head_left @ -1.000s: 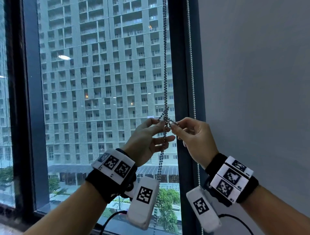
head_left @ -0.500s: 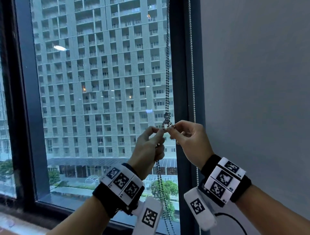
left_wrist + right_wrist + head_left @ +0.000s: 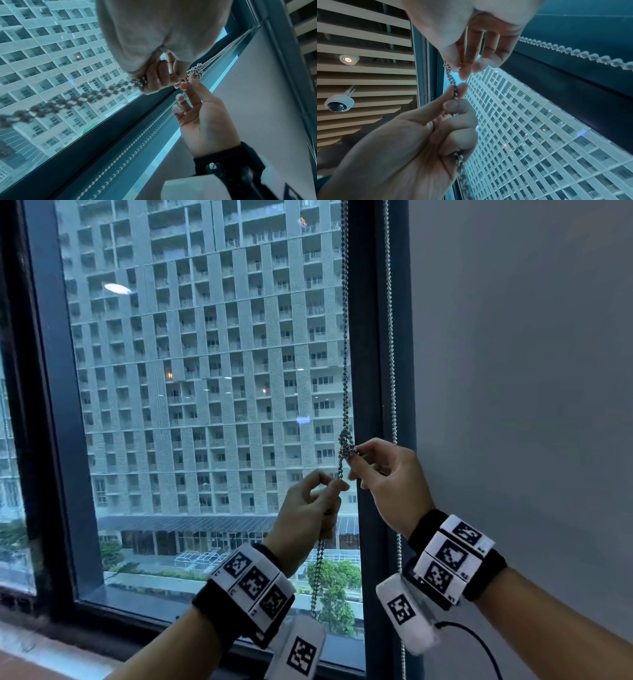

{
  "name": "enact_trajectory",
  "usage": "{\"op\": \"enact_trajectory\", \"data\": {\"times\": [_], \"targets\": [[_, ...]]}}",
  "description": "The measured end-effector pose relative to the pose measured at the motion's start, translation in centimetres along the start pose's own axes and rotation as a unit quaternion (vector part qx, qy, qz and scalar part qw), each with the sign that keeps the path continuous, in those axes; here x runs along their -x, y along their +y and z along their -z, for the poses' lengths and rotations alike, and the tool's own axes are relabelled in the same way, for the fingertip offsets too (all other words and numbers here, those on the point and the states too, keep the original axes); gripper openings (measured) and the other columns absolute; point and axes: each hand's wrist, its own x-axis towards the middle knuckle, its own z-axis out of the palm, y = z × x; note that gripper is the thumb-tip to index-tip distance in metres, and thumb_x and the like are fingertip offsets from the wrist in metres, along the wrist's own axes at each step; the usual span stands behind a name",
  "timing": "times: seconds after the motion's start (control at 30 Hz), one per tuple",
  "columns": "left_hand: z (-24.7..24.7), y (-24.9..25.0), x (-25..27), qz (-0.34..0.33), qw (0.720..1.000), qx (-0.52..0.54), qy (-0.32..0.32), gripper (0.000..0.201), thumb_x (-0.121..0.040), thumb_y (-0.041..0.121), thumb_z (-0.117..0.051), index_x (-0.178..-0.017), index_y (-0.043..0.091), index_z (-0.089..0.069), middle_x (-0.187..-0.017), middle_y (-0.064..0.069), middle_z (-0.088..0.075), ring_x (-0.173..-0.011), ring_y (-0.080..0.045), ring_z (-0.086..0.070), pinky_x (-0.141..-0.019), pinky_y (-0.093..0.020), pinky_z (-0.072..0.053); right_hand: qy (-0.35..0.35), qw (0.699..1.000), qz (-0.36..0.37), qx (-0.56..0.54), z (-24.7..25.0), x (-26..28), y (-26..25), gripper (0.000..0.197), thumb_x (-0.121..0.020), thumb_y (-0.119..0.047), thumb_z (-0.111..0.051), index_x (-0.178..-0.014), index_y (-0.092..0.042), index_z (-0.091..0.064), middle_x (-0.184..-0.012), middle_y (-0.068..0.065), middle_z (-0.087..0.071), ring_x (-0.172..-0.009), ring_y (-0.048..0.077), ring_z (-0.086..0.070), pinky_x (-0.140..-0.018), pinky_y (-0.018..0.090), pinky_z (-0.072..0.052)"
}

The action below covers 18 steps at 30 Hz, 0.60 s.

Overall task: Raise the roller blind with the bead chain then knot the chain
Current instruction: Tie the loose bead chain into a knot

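Observation:
A metal bead chain hangs doubled in front of the window glass, with a compact knot in it. My right hand pinches the knot from the right side. Just below it, my left hand pinches the two strands, which run down through its curled fingers and dangle underneath. In the left wrist view the knot sits at my right hand's fingertips. The right wrist view shows the chain taut between my right fingers and my left thumb.
A second bead chain hangs along the dark window frame, just behind my right hand. A grey flat surface fills the right side. The window sill runs below. A dome camera is on the slatted ceiling.
The loose crossing of strands has drawn into a small tight knot. My left hand has slipped down to just below the knot, while my right hand stays at it.

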Motion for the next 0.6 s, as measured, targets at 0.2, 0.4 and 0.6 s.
{"op": "enact_trajectory", "data": {"times": [0.2,0.4,0.6], "targets": [[0.4,0.1,-0.2,-0.002,1.0,0.009,-0.004,0.019,-0.096,0.02,-0.05,-0.097,0.002,-0.055,-0.057,-0.001,-0.035,-0.044,-0.012,-0.024,-0.047,-0.027,-0.023,-0.016,0.999,0.03,0.028,0.2,0.1,-0.2,0.011,-0.091,-0.025,-0.066,-0.088,-0.016,-0.072,-0.07,-0.005,-0.072,-0.061,0.008,-0.066,-0.063,0.029,-0.056],[1.3,0.6,-0.3,0.0,1.0,-0.013,-0.026,0.018,-0.095,0.02,-0.051,-0.093,0.004,-0.059,-0.066,-0.008,-0.048,-0.049,-0.02,-0.043,-0.05,-0.03,-0.038,-0.02,0.997,0.051,0.053,0.4,0.3,-0.2,0.011,-0.09,-0.024,-0.066,-0.09,-0.015,-0.073,-0.072,-0.008,-0.072,-0.06,-0.001,-0.061,-0.059,0.013,-0.046],[0.9,0.1,-0.1,-0.019,0.999,-0.04,-0.016,0.018,-0.097,0.019,-0.047,-0.091,0.007,-0.058,-0.06,-0.003,-0.047,-0.047,-0.018,-0.042,-0.051,-0.03,-0.038,-0.01,0.998,0.045,0.036,0.2,0.8,-0.4,0.015,-0.091,-0.025,-0.065,-0.083,-0.013,-0.07,-0.066,-0.001,-0.07,-0.062,0.014,-0.067,-0.063,0.032,-0.058]]}}
